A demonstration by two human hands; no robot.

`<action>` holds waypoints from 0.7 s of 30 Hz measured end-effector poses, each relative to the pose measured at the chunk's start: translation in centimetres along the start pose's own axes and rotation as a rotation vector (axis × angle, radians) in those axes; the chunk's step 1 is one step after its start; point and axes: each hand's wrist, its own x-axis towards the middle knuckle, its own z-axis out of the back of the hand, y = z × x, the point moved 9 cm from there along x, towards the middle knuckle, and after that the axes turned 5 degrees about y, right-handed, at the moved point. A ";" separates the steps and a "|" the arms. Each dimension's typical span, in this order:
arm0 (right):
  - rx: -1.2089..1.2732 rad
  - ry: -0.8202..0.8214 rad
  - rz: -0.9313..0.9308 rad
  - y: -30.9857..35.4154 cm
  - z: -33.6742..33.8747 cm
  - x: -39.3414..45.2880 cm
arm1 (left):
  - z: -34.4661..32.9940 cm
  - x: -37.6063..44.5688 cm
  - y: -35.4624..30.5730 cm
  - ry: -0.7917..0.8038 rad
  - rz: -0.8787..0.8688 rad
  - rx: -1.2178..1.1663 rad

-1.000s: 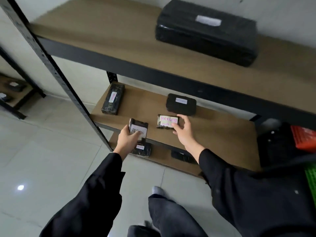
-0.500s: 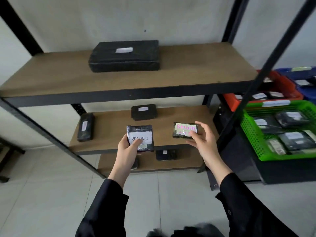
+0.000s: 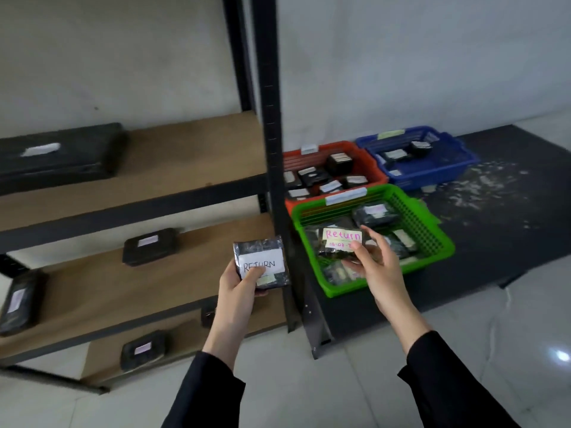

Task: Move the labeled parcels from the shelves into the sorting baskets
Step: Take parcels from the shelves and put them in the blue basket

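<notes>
In the head view, my left hand grips a flat black parcel wrapped in shiny plastic, its white paper label reading "RETURN", held in front of the wooden shelf. My right hand pinches a smaller parcel, labelled "Return" in pink, above the green plastic basket with lattice walls. This basket holds several wrapped black parcels, and it touches the red basket behind it.

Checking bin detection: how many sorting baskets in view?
3, all on the floor right of the shelf: green basket nearest, orange basket behind it, blue basket right of the orange one. No others visible.
</notes>
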 end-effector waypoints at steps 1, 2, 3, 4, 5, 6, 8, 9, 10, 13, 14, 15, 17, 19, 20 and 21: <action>0.009 -0.024 0.002 0.4 1.9 0.4 | -2.1 0.2 0.1 0.012 0.000 -0.004; 0.015 -0.040 0.004 0.8 3.7 0.7 | -3.9 0.3 0.1 0.025 0.000 -0.010; 0.021 -0.050 0.007 1.2 5.3 1.0 | -5.7 0.6 0.2 0.037 -0.002 -0.013; 0.025 -0.057 0.008 1.6 6.8 1.3 | -7.3 0.9 0.1 0.049 -0.001 -0.010; 0.030 -0.064 0.008 2.0 8.1 1.5 | -8.9 1.2 -0.1 0.064 -0.002 -0.012; 0.036 -0.075 0.009 2.4 9.5 1.9 | -10.4 1.6 -0.3 0.079 -0.005 -0.014; 0.037 -0.101 0.019 3.2 12.1 2.8 | -13.2 2.9 -0.3 0.103 0.004 -0.017; 0.031 -0.114 0.022 3.5 13.4 3.3 | -14.5 3.6 0.0 0.118 0.020 -0.014; 0.027 -0.132 0.022 3.7 14.8 3.8 | -16.0 4.4 0.2 0.141 0.030 -0.008; 0.010 -0.197 0.020 3.7 18.8 6.0 | -20.3 7.1 1.0 0.207 0.074 0.057; -0.004 -0.214 0.013 3.7 20.0 7.0 | -21.7 8.2 1.1 0.228 0.072 0.074; -0.015 -0.229 0.003 3.6 21.2 8.1 | -23.3 9.3 1.0 0.249 0.072 0.083; -0.037 -0.235 -0.015 3.7 23.2 10.7 | -26.3 12.0 1.3 0.262 0.098 0.077; -0.064 -0.230 -0.030 4.1 25.0 13.8 | -29.3 14.9 0.8 0.256 0.088 0.050; -0.082 -0.230 -0.038 4.5 25.9 15.4 | -30.7 16.7 0.7 0.245 0.083 0.037; -0.105 -0.233 -0.049 4.8 26.8 17.1 | -32.2 18.2 0.4 0.238 0.077 0.029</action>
